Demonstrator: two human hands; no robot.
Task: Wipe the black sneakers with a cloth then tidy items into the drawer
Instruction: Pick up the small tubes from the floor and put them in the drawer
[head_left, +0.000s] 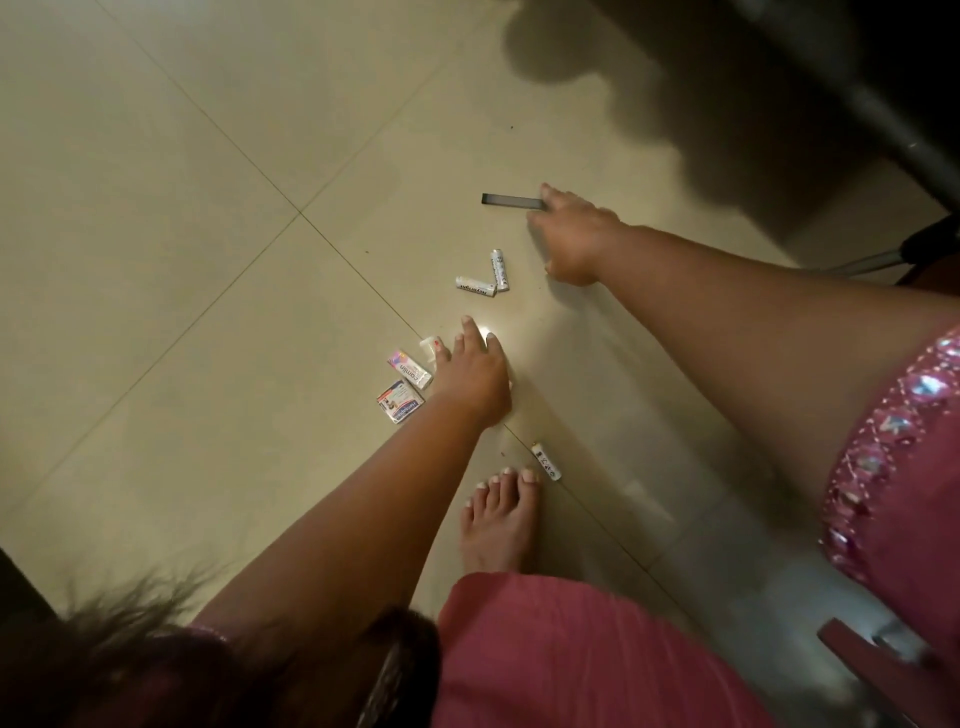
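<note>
Two batteries (483, 275) lie in a V on the floor between our hands, nearer our spread, empty left hand (475, 376); our right hand (569, 234) touches the dark bar's (511, 201) end, grip unclear.

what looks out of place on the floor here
Small items lie scattered on the tiled floor rather than put away: two batteries in a V, a third battery by the bare foot, two small packets at the left hand, and a dark flat bar at the right hand.
</note>
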